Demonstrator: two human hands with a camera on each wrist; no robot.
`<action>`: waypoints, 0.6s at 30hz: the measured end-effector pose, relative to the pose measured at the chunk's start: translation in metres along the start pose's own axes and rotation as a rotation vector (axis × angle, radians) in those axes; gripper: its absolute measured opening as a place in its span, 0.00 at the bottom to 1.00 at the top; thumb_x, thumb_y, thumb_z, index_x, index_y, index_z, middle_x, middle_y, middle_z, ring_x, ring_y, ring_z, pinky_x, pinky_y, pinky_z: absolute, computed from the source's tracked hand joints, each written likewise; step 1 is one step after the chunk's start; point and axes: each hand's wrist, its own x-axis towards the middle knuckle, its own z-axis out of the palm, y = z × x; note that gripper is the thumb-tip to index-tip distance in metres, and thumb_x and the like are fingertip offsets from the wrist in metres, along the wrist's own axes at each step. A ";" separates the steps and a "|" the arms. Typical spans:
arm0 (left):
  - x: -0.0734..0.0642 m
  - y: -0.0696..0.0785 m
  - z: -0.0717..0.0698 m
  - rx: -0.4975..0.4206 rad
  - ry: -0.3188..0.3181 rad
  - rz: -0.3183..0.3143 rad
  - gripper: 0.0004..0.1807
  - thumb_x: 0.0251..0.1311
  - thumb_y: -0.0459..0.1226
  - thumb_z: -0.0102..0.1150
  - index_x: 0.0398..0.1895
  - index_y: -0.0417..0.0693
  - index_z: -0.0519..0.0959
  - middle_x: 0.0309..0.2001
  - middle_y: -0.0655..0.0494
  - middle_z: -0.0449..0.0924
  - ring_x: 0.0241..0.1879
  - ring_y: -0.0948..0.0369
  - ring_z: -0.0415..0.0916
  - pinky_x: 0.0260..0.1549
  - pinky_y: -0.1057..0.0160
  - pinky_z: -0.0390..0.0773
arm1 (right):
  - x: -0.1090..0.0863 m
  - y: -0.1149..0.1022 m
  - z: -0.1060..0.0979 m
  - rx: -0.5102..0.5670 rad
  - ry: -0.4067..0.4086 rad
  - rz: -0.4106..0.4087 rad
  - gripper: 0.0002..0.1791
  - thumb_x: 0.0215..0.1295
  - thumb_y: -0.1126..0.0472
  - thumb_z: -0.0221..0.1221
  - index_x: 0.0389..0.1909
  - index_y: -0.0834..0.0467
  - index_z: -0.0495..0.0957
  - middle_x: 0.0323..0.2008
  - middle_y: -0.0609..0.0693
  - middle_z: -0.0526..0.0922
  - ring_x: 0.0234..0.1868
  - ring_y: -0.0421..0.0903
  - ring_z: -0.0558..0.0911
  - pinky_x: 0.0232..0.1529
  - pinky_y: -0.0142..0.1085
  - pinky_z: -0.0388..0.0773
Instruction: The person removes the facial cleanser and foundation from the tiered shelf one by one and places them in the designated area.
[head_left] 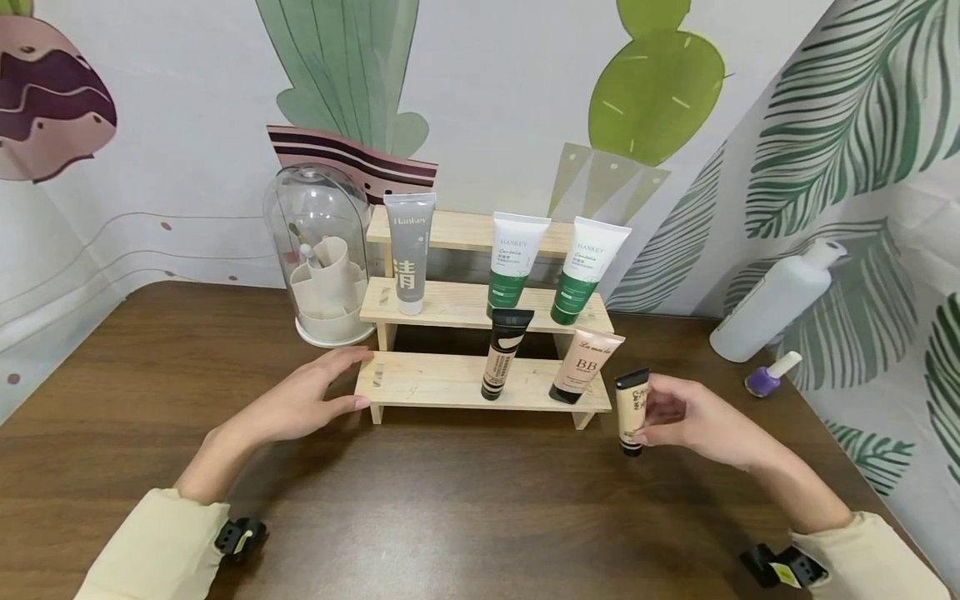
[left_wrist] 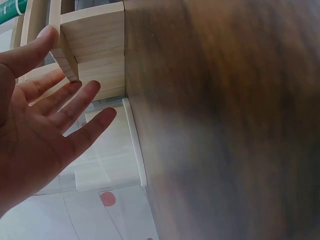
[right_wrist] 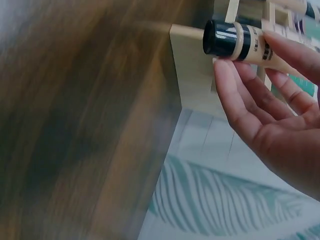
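My right hand (head_left: 693, 421) pinches a small beige tube with a black cap (head_left: 632, 414) between thumb and fingers, just right of the wooden tiered rack's lowest step. In the right wrist view its black cap (right_wrist: 222, 39) points left. My left hand (head_left: 300, 400) touches the left end of the wooden rack (head_left: 420, 379), fingers extended. On the lowest step stand a black-and-beige tube (head_left: 502, 354) and a pink BB cream tube (head_left: 585, 367). The middle step bears a grey tube (head_left: 409, 250) and two white-and-green tubes, one central (head_left: 516, 262) and one right (head_left: 588, 271).
A clear dome (head_left: 318, 258) over a white brush holder stands left of the rack. At right, a pale bottle (head_left: 776, 300) and a purple nail polish bottle (head_left: 772, 375) stand near the table edge. Behind is a wall covering (head_left: 487, 108) with plant prints.
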 end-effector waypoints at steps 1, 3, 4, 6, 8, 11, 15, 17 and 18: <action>0.000 0.000 0.000 0.002 -0.001 0.001 0.32 0.57 0.39 0.60 0.61 0.34 0.62 0.61 0.37 0.61 0.58 0.44 0.63 0.56 0.43 0.61 | -0.001 0.001 -0.003 -0.003 0.021 0.011 0.17 0.50 0.74 0.63 0.42 0.66 0.73 0.31 0.53 0.81 0.32 0.44 0.81 0.32 0.35 0.79; -0.001 0.000 -0.001 0.005 0.001 0.001 0.31 0.57 0.39 0.60 0.61 0.34 0.63 0.61 0.37 0.61 0.58 0.43 0.63 0.56 0.43 0.61 | -0.002 0.003 -0.007 0.002 0.065 0.036 0.16 0.50 0.74 0.63 0.41 0.66 0.72 0.30 0.53 0.81 0.31 0.43 0.81 0.30 0.36 0.80; -0.001 0.000 -0.001 0.007 0.001 0.003 0.31 0.57 0.39 0.59 0.61 0.34 0.63 0.61 0.36 0.61 0.58 0.43 0.62 0.55 0.43 0.61 | -0.002 0.004 -0.010 0.013 0.084 0.050 0.16 0.51 0.74 0.62 0.41 0.66 0.72 0.30 0.54 0.81 0.30 0.43 0.81 0.29 0.37 0.80; -0.001 0.001 -0.001 0.009 0.002 0.007 0.31 0.57 0.40 0.59 0.61 0.33 0.63 0.61 0.36 0.61 0.59 0.43 0.62 0.56 0.43 0.61 | -0.002 0.007 -0.014 0.029 0.120 0.082 0.15 0.51 0.74 0.62 0.40 0.66 0.71 0.30 0.55 0.80 0.30 0.43 0.81 0.29 0.39 0.80; 0.000 0.001 -0.001 0.007 0.002 0.008 0.31 0.58 0.40 0.59 0.61 0.33 0.63 0.61 0.36 0.61 0.59 0.43 0.62 0.55 0.43 0.61 | -0.001 0.011 -0.018 0.053 0.152 0.117 0.15 0.52 0.74 0.61 0.41 0.67 0.70 0.31 0.57 0.80 0.30 0.44 0.81 0.29 0.41 0.80; 0.000 0.002 -0.001 0.001 -0.001 0.008 0.31 0.58 0.40 0.59 0.61 0.34 0.63 0.61 0.36 0.61 0.59 0.43 0.62 0.55 0.43 0.61 | 0.001 0.016 -0.022 0.064 0.194 0.168 0.16 0.54 0.72 0.61 0.43 0.69 0.68 0.32 0.59 0.78 0.31 0.44 0.81 0.30 0.42 0.80; 0.000 0.002 -0.001 -0.004 -0.002 0.008 0.31 0.58 0.40 0.59 0.61 0.34 0.63 0.61 0.36 0.61 0.59 0.43 0.62 0.55 0.43 0.61 | 0.005 0.023 -0.026 0.086 0.241 0.219 0.18 0.57 0.73 0.58 0.46 0.71 0.64 0.33 0.59 0.76 0.31 0.43 0.80 0.30 0.42 0.80; 0.000 0.002 -0.001 -0.006 0.000 0.009 0.31 0.58 0.39 0.59 0.61 0.34 0.63 0.61 0.36 0.61 0.59 0.43 0.62 0.55 0.43 0.61 | 0.008 0.026 -0.027 0.099 0.265 0.240 0.19 0.57 0.74 0.58 0.46 0.72 0.62 0.32 0.59 0.76 0.31 0.42 0.80 0.30 0.41 0.80; 0.000 0.002 -0.001 -0.006 0.002 0.008 0.31 0.57 0.39 0.59 0.61 0.34 0.63 0.61 0.36 0.61 0.59 0.43 0.62 0.55 0.43 0.61 | 0.009 0.028 -0.027 0.105 0.271 0.250 0.19 0.57 0.74 0.57 0.47 0.71 0.62 0.32 0.59 0.76 0.31 0.42 0.80 0.30 0.41 0.80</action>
